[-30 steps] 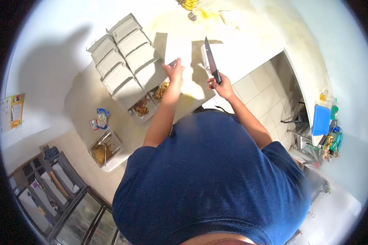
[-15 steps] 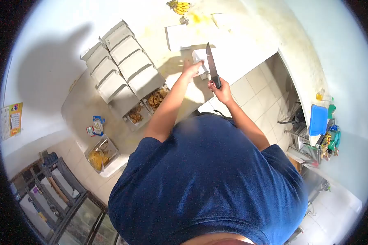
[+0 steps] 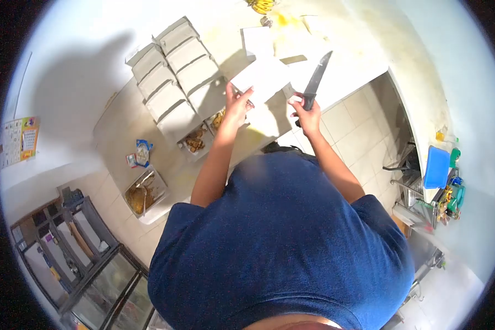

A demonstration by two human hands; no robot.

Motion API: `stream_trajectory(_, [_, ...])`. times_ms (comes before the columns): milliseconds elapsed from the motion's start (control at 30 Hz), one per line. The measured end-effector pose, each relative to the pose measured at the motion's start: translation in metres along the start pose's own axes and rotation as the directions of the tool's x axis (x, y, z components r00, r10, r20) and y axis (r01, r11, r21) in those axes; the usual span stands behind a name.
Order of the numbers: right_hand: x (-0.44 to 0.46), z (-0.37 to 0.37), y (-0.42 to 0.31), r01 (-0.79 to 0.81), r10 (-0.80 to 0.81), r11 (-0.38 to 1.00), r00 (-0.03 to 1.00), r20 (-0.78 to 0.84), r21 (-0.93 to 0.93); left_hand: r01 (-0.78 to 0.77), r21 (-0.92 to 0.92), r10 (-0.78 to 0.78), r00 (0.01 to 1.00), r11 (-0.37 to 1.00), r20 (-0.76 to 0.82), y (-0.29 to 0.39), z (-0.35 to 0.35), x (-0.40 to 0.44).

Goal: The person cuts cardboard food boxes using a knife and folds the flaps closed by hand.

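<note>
My right hand (image 3: pixel 308 113) is closed round the black handle of a kitchen knife (image 3: pixel 319 70). The long blade points up and away from me, tilted to the right. My left hand (image 3: pixel 237 105) has its thumb and fingers on the near left edge of a white box (image 3: pixel 263 76) over the counter. Glare washes out much of the box, and its far edges are hard to make out. Left of that hand, two rows of open white boxes (image 3: pixel 176 69) stand close together. Brown pieces of food (image 3: pixel 194 142) lie in the nearest ones.
Another white box (image 3: pixel 257 39) sits farther back, near bananas (image 3: pixel 261 6). On the left are a blue and white packet (image 3: pixel 143 152) and a metal tray (image 3: pixel 160 190) with yellowish food and a utensil. A blue board (image 3: pixel 436 168) is on the right.
My left hand has moved left and slightly nearer, with the white box now spread wider in view. The knife has swung its tip to the right. The whole view has shifted a little.
</note>
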State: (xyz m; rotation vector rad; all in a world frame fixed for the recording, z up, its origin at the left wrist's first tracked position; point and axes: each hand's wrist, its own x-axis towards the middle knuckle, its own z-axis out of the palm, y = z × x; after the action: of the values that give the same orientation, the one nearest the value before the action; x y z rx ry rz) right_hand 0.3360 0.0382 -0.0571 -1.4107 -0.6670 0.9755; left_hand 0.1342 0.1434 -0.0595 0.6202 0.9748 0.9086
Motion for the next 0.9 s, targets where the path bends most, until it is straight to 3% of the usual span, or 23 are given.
stream_trajectory(67, [-0.005, 0.026, 0.006, 0.031, -0.045, 0.991, 0.993, 0.108, 0.133, -0.022, -0.057, 0.02, 0.999, 0.998, -0.035, 0.001, -0.019, -0.018])
stream_trajectory(200, [-0.017, 0.069, 0.009, -0.07, 0.039, 0.989, 0.974, 0.224, 0.132, -0.151, 0.026, 0.15, 0.987, 0.988, 0.051, 0.017, -0.048, -0.07])
stream_trajectory(333, [-0.034, 0.106, 0.01, -0.121, 0.027, 0.969, 0.919, 0.393, 0.217, -0.117, 0.157, 0.129, 0.989, 0.981, -0.071, 0.021, -0.087, -0.096])
stream_trajectory(367, [-0.039, 0.115, 0.01, -0.137, 0.044, 0.971, 0.908, 0.416, 0.196, -0.244, 0.142, 0.248, 0.969, 0.959, -0.011, 0.01, -0.104, -0.097])
stream_trajectory(467, [-0.05, 0.137, 0.007, -0.178, 0.078, 0.971, 0.869, 0.488, 0.161, -0.452, 0.429, 0.458, 0.884, 0.782, 0.096, 0.031, -0.115, -0.126])
stream_trajectory(567, [-0.057, 0.149, 0.005, -0.217, 0.094, 0.963, 0.829, 0.551, 0.162, -0.439, 0.644, 0.547, 0.836, 0.626, 0.037, 0.04, -0.128, -0.136])
stream_trajectory(900, [-0.06, 0.152, 0.018, -0.178, 0.078, 0.977, 0.817, 0.571, 0.121, -0.431, 0.59, 0.597, 0.794, 0.683, -0.111, 0.032, -0.137, -0.138])
